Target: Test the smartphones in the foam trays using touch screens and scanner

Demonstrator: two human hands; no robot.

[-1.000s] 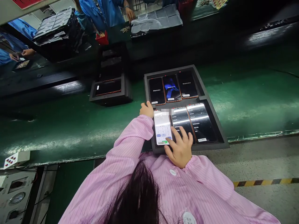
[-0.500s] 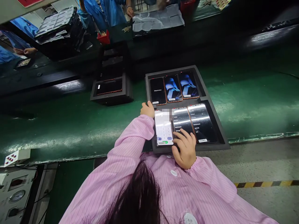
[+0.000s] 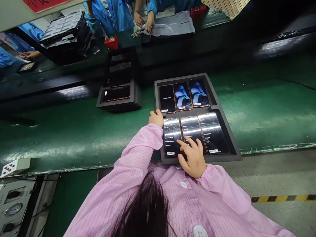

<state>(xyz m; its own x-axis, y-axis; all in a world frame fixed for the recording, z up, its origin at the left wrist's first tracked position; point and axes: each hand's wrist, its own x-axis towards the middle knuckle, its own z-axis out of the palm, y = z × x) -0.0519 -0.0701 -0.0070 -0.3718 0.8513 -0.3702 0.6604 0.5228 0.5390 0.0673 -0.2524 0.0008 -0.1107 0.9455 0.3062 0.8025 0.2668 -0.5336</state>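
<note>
A dark grey foam tray (image 3: 217, 107) holds several smartphones in two rows. My left hand (image 3: 156, 118) is closed on the tray's left edge, its fingers curled at the rim. Over the near row, my right hand (image 3: 195, 159) is open, fingers spread. Its index fingertip is at the right edge of the near-left phone (image 3: 171, 135), which shows a dark text menu. The middle phone (image 3: 190, 123) lies partly under my fingers. Beside it, the near-right phone (image 3: 213, 135) also shows a menu. In the far row, one phone (image 3: 167, 98) reads "Blackview" and two show blue wallpaper.
Left of the tray, a stack of foam trays (image 3: 135, 95) with a phone on top stands on the green bench (image 3: 74, 131). Across the bench, co-workers in blue work near red bins (image 3: 111, 42) and a plastic-covered tray (image 3: 172, 26). A control panel (image 3: 14, 204) is at lower left.
The near-left phone's screen went from a white keypad to a dark menu. My right hand shifted slightly left towards it. My left hand stayed at the tray edge.
</note>
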